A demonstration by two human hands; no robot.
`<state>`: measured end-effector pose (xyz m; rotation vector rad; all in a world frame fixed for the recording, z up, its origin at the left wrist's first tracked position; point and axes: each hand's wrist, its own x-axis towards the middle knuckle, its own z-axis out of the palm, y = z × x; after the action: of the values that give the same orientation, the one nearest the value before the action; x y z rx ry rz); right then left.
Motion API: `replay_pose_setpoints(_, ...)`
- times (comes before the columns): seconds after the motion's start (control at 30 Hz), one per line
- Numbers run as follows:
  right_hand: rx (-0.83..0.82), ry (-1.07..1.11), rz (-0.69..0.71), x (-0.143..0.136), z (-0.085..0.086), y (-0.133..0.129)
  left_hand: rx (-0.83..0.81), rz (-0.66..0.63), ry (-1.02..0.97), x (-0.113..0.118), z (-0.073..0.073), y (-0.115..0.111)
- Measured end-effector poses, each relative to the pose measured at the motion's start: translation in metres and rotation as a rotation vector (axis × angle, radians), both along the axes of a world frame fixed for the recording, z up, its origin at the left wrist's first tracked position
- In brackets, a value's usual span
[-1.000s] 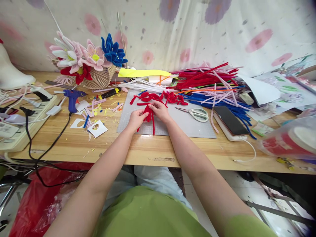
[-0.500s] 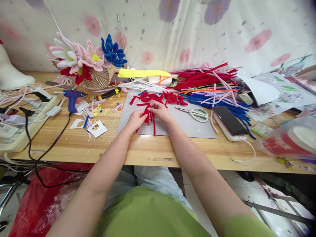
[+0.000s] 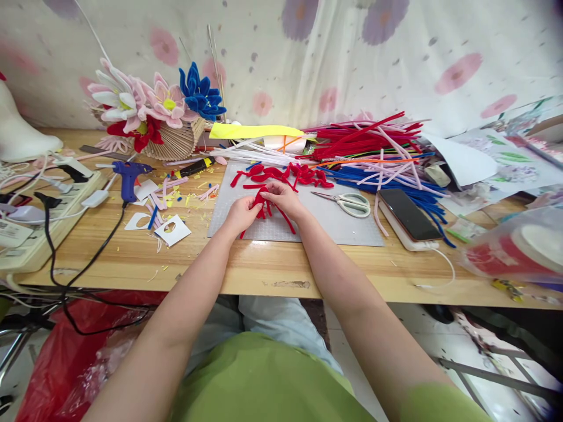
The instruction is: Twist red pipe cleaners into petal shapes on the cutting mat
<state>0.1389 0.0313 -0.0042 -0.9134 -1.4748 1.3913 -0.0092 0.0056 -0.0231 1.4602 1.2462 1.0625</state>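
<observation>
Between my two hands is a bent red pipe cleaner point(image 3: 260, 197), pinched over the grey cutting mat point(image 3: 343, 228). My left hand point(image 3: 242, 214) closes thumb and fingers on its left side. From the other side my right hand point(image 3: 282, 199) grips it, fingertips meeting near the top. One red strand angles down to the right below my right hand; shorter red ends hang beside my left fingers. The exact folds are hidden by my fingers. Just beyond my hands lies a row of shaped red pipe cleaner pieces point(image 3: 303, 174). Scissors point(image 3: 347, 203) rest on the mat to the right.
Bundles of red point(image 3: 369, 138) and blue pipe cleaners point(image 3: 396, 186) lie behind the mat. At right are a phone point(image 3: 410, 214) and a bagged cup point(image 3: 519, 249). A blue glue gun point(image 3: 129, 179), power strip point(image 3: 48, 225), scraps and fuzzy flowers point(image 3: 167, 102) stand left.
The long red strand below my right hand has swung from hanging straight down to slanting out to the right. Both hands stay nearly in place.
</observation>
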Motion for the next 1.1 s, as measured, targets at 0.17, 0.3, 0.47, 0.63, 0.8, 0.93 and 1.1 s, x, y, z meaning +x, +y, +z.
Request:
replay_pose_setpoints(0.17,-0.004,-0.053,0.018,0.003,-0.002,0.003,-0.033,-0.038,-0.037,0.003,0.005,-0.003)
replay_pose_setpoints(0.3,0.041,-0.128,0.014,0.005,-0.002,0.004,-0.047,-0.064,-0.045,0.003,0.009,-0.005)
replay_pose_setpoints(0.47,0.119,-0.155,0.008,0.007,0.004,0.001,0.028,-0.019,0.008,-0.001,0.004,-0.002)
replay_pose_setpoints(0.63,0.097,-0.075,-0.016,0.005,0.003,0.001,-0.025,0.033,-0.084,0.002,0.008,-0.003)
replay_pose_setpoints(0.8,0.064,-0.104,-0.062,0.006,0.001,0.002,-0.16,0.089,-0.229,0.009,0.014,-0.007)
replay_pose_setpoints(0.93,0.075,-0.191,0.02,0.01,0.005,0.001,-0.201,0.201,-0.317,0.01,0.012,-0.005)
replay_pose_setpoints(1.1,0.029,-0.131,0.11,0.011,0.0,0.003,-0.237,0.168,-0.369,0.008,0.013,-0.006)
